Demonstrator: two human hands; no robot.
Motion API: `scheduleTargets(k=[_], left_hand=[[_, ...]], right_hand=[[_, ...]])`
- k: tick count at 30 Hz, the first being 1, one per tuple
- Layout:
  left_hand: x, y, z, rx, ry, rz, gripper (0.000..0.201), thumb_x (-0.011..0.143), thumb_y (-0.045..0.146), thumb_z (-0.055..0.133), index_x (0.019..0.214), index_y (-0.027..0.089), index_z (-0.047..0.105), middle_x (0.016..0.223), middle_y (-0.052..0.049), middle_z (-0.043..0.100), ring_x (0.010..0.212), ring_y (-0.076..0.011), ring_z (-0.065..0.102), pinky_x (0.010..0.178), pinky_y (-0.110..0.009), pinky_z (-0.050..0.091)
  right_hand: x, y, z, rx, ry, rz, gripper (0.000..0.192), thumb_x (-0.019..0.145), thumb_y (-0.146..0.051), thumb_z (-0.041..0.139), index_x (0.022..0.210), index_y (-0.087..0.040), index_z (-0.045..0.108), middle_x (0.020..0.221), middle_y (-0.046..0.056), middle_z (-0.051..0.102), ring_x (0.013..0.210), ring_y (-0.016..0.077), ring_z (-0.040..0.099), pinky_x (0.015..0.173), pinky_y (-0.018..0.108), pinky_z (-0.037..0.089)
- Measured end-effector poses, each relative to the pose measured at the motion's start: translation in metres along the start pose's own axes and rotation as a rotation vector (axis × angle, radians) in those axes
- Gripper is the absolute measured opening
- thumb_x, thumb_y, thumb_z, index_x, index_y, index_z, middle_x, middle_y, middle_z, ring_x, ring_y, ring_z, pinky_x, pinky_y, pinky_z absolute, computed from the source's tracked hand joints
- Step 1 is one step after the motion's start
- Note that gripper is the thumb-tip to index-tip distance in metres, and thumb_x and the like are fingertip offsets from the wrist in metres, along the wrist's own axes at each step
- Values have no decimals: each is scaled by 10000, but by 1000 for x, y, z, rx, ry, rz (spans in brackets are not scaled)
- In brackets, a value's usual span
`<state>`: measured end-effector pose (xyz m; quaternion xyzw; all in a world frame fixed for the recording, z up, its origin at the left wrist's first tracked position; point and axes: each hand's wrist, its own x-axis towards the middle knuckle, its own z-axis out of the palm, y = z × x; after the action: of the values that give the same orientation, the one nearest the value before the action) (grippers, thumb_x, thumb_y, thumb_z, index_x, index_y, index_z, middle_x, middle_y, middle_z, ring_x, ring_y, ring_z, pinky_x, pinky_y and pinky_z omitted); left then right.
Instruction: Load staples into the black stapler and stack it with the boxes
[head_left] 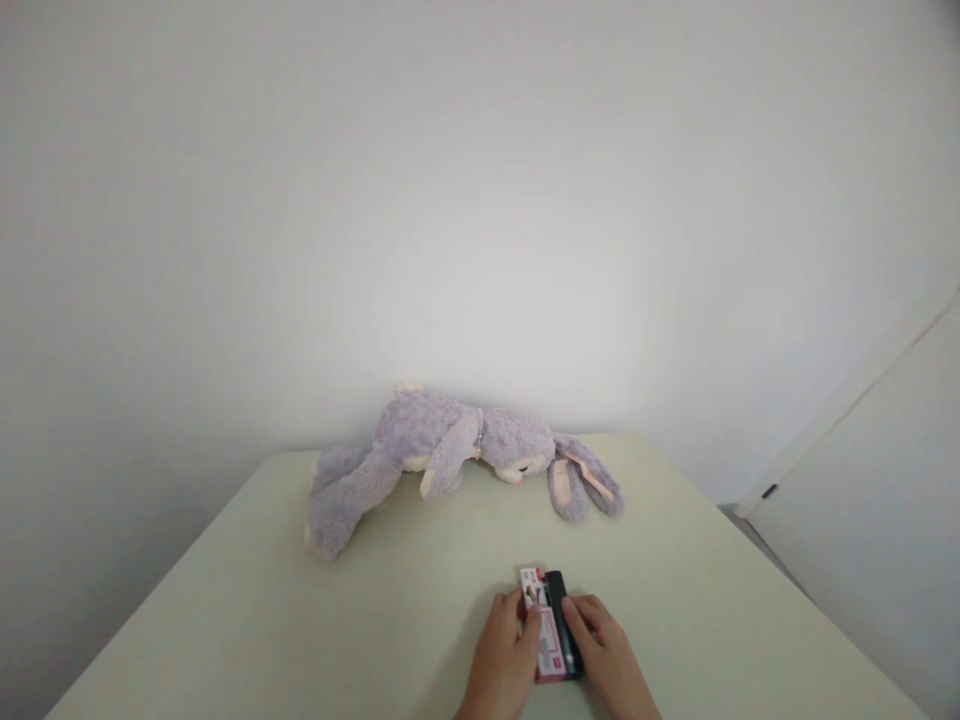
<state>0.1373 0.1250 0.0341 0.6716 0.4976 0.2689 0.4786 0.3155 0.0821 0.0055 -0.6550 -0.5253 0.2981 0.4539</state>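
Observation:
A small red-and-white package (546, 630) with a black oblong item fixed along its right side lies flat on the pale table (300, 620) near its front edge. My left hand (504, 660) rests on the package's left side with fingers on its top. From the other side, my right hand (606, 655) holds the black part, fingers curled on it. Farther back lies a purple plush rabbit (450, 450) on its side, its long ears stretched to the right.
The table stands against a plain white wall (480, 200). A white door or cabinet panel (870, 500) is at the right, beyond the table's right edge.

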Motion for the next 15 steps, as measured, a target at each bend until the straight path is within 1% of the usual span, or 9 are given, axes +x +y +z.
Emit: scheduleTargets(k=[2, 4, 6, 7, 8, 10, 13, 15], left_hand=[[-17, -17, -33, 48, 58, -38, 509, 978, 503, 380, 1274, 173, 630, 1210, -109, 680, 1143, -237, 624, 1032, -325, 432], [-33, -32, -62, 93, 116, -73, 502, 981, 511, 354, 1256, 194, 630, 1212, -97, 680, 1149, -237, 624, 1034, -329, 432], [-46, -41, -84, 125, 153, -96, 499, 985, 515, 326, 1235, 210, 630, 1212, -88, 680, 1156, -230, 624, 1042, -326, 434], [-51, -43, -90, 133, 163, -103, 501, 987, 518, 312, 1228, 214, 629, 1214, -85, 679, 1162, -225, 623, 1047, -323, 436], [-54, -44, -93, 136, 171, -108, 504, 988, 519, 304, 1229, 213, 623, 1219, -87, 676, 1167, -222, 622, 1052, -324, 438], [-58, -43, -90, 166, 203, -124, 501, 986, 506, 305, 1267, 203, 588, 1246, -103, 655, 1177, -225, 620, 1061, -338, 441], [-59, -41, -72, 333, 286, -141, 513, 928, 446, 433, 1363, 182, 494, 1305, -147, 597, 1217, -259, 605, 1062, -369, 446], [-61, -43, -62, 456, 302, -141, 576, 861, 362, 515, 1406, 187, 447, 1322, -158, 579, 1217, -272, 609, 1040, -367, 464]], right_hand=[[-13, -20, 39, 28, -66, -63, 437, 979, -558, 496, 960, -222, 775, 937, 78, 720, 898, 250, 696, 836, 362, 574], [-24, -39, 74, 29, -100, -100, 374, 966, -518, 545, 985, -222, 771, 949, 75, 707, 882, 241, 696, 818, 344, 578], [-31, -52, 99, 12, -84, -121, 339, 926, -500, 612, 1051, -222, 760, 961, 71, 699, 874, 242, 698, 806, 337, 580], [-33, -56, 108, 5, -65, -123, 345, 907, -497, 636, 1076, -219, 752, 965, 71, 698, 874, 245, 699, 802, 336, 581], [-34, -58, 113, 2, -46, -120, 356, 896, -496, 647, 1091, -215, 746, 965, 70, 698, 871, 247, 698, 795, 335, 580], [-33, -57, 114, 1, -23, -99, 367, 901, -499, 632, 1091, -203, 738, 952, 72, 699, 835, 243, 693, 762, 333, 578], [-30, -44, 100, -32, 30, -82, 405, 906, -520, 607, 1101, -185, 726, 939, 80, 698, 781, 236, 681, 713, 332, 571], [-29, -31, 86, -65, 86, -86, 438, 897, -539, 606, 1124, -181, 717, 962, 91, 702, 802, 245, 686, 717, 337, 574]])
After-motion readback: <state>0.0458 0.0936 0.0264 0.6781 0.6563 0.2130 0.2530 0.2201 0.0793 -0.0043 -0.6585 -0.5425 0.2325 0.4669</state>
